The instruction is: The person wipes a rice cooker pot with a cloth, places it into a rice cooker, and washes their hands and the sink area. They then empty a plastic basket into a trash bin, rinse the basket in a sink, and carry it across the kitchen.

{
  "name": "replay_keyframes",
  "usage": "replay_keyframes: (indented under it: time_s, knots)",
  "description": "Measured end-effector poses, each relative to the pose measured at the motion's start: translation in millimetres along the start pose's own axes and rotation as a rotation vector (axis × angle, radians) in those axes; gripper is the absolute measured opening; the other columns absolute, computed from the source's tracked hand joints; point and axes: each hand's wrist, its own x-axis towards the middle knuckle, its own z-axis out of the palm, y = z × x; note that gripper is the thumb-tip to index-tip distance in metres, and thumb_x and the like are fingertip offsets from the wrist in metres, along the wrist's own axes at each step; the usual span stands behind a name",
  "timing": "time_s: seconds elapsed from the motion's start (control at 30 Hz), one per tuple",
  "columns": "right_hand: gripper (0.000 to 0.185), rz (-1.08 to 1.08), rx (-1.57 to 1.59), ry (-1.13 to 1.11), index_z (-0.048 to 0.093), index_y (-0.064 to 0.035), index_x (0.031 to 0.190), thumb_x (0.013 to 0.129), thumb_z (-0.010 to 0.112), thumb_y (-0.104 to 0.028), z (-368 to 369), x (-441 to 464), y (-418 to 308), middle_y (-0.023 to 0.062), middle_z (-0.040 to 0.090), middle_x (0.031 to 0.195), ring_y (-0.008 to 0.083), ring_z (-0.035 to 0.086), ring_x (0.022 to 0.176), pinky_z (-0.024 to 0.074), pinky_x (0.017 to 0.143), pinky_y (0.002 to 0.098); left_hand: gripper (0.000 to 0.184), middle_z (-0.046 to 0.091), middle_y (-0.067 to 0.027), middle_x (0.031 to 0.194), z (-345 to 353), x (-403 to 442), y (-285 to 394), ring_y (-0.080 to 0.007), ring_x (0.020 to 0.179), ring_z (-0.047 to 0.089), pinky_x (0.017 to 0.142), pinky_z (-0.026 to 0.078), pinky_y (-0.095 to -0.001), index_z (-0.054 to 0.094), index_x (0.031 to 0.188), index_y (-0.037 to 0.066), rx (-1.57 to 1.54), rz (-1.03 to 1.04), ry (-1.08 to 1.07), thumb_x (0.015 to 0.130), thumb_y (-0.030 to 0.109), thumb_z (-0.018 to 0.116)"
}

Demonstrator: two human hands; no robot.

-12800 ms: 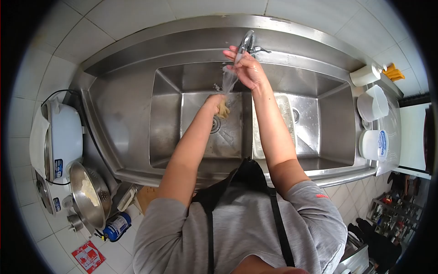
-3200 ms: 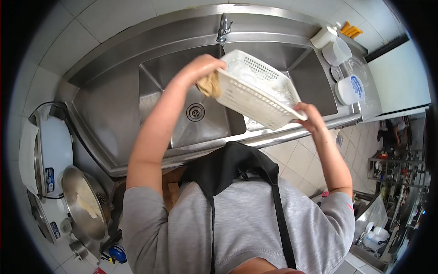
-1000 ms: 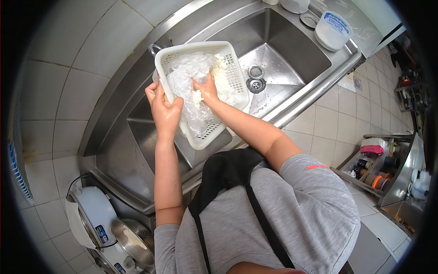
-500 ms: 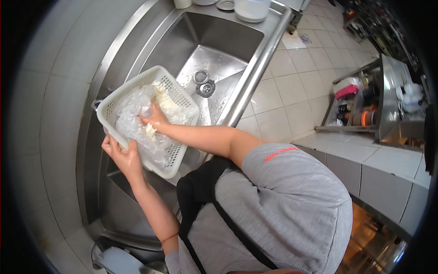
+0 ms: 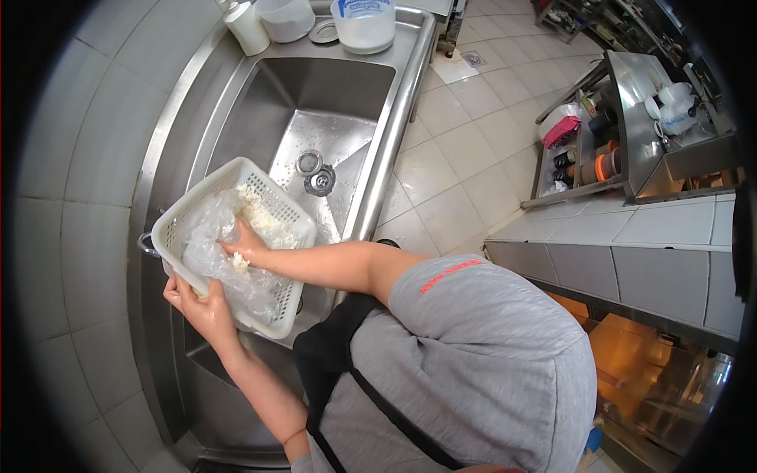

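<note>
A white perforated plastic basket sits tilted over the divider between two sink basins. Inside it lies a crumpled clear plastic bag, beside a heap of white crumbly food. My left hand grips the basket's near left rim, thumb at the inner edge and fingers around the outside. Within the basket, my right hand is closed on the bag, its fingertips partly hidden in the folds. A clump of the white crumbs clings just under that hand.
The steel sink basin has a drain with a strainer ring beside it. White tubs and a white bottle stand on the far ledge. A tiled wall runs along the left. Steel shelving stands across the floor.
The view has shifted, so the sink and basket appear further left and lower, with more of the far ledge showing. Both hands keep nearly the same places on the basket and bag.
</note>
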Motion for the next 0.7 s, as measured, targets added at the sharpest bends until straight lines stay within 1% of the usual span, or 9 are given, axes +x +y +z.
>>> replay_keyframes:
  time_s: [0.13, 0.23, 0.33, 0.43, 0.53, 0.63, 0.7]
  knots:
    - [0.083, -0.046, -0.007, 0.044, 0.028, -0.0004, 0.129, 0.066, 0.07, -0.033, 2, 3, 2, 0.0209, 0.034, 0.128, 0.0329, 0.03, 0.121, 0.0229, 0.102, 0.0363, 0.057, 0.035, -0.0129, 0.106, 0, 1, 7, -0.0234, 0.101, 0.04, 0.089, 0.034, -0.0314, 0.045, 0.119, -0.001, 0.067, 0.023, -0.013, 0.063, -0.005, 0.049]
    - [0.087, -0.097, -0.014, 0.096, 0.03, -0.001, 0.128, 0.062, 0.072, -0.04, 7, 9, 13, 0.0221, 0.035, 0.127, 0.0336, 0.034, 0.118, 0.0276, 0.099, 0.0364, 0.059, 0.035, -0.0128, 0.105, -2, 2, 11, -0.0233, 0.1, 0.04, 0.09, 0.034, -0.0312, 0.044, 0.121, 0.0, 0.08, 0.025, -0.032, 0.063, -0.005, 0.049]
    - [0.086, -0.054, 0.08, 0.068, 0.03, -0.0006, 0.127, 0.062, 0.072, -0.038, 4, 5, 8, 0.0212, 0.036, 0.126, 0.0329, 0.035, 0.118, 0.0274, 0.099, 0.0359, 0.061, 0.035, -0.0128, 0.105, -1, 3, 7, -0.0235, 0.1, 0.04, 0.09, 0.034, -0.0306, 0.043, 0.123, 0.001, 0.027, 0.046, -0.036, 0.063, -0.005, 0.049]
    - [0.084, -0.107, 0.133, 0.063, 0.031, -0.0005, 0.127, 0.062, 0.072, -0.036, 0, 1, -1, 0.0205, 0.037, 0.125, 0.0319, 0.035, 0.118, 0.0273, 0.099, 0.0353, 0.062, 0.035, -0.0129, 0.105, -2, 3, 11, -0.0233, 0.1, 0.04, 0.09, 0.034, -0.0301, 0.042, 0.123, 0.001, 0.069, 0.041, -0.046, 0.063, -0.005, 0.049]
    - [0.082, -0.098, 0.071, 0.093, 0.032, -0.0004, 0.126, 0.063, 0.072, -0.035, 6, 6, 10, 0.0202, 0.038, 0.124, 0.0312, 0.036, 0.117, 0.0273, 0.099, 0.0347, 0.062, 0.034, -0.0131, 0.106, -3, 4, 11, -0.0236, 0.101, 0.04, 0.09, 0.034, -0.0311, 0.042, 0.124, 0.001, 0.061, 0.026, -0.047, 0.062, -0.005, 0.049]
    - [0.082, -0.088, 0.127, 0.067, 0.032, -0.0001, 0.126, 0.063, 0.072, -0.035, 5, 4, 7, 0.0206, 0.037, 0.126, 0.0314, 0.036, 0.117, 0.0274, 0.099, 0.0345, 0.06, 0.034, -0.0133, 0.107, -3, 5, 7, -0.0245, 0.102, 0.04, 0.091, 0.034, -0.0324, 0.043, 0.121, -0.002, 0.066, 0.044, -0.057, 0.062, -0.004, 0.049]
    - [0.079, -0.01, 0.155, 0.041, 0.03, 0.0004, 0.127, 0.065, 0.07, -0.029, 2, 8, 11, 0.0206, 0.039, 0.124, 0.0307, 0.038, 0.115, 0.0307, 0.097, 0.0334, 0.057, 0.035, -0.0135, 0.108, 0, 7, -2, -0.0254, 0.103, 0.04, 0.092, 0.033, -0.033, 0.044, 0.118, -0.003, 0.062, 0.092, -0.041, 0.062, -0.003, 0.05]
